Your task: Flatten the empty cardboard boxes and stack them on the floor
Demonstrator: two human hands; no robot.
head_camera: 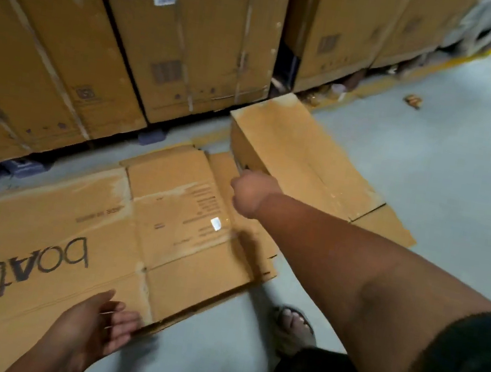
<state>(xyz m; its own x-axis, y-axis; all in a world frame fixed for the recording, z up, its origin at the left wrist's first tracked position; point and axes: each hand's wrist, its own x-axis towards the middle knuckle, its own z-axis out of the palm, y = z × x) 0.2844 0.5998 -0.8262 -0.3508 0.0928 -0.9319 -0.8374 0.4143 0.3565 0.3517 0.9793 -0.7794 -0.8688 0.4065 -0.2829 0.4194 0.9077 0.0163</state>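
A: The right hand [251, 191] reaches the box [302, 159] still standing on the floor [452, 137], beside the flattened cardboard [77, 234]. Gripping it?

B: Can't tell; its fingers are hidden. The left hand [95, 326] hangs relaxed, fingers apart. Drag the box close, then collapse it.

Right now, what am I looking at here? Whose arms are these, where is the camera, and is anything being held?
No machine here: a person wears one camera on the head, looking down at their own arms. The right hand reaches out to the near end of an unflattened cardboard box on the grey floor; its fingers are hidden, so whether it has a grip is unclear. The left hand is open over the edge of a flattened box printed "boat", holding nothing. Tall strapped cartons stand behind, and a sandalled foot shows below.
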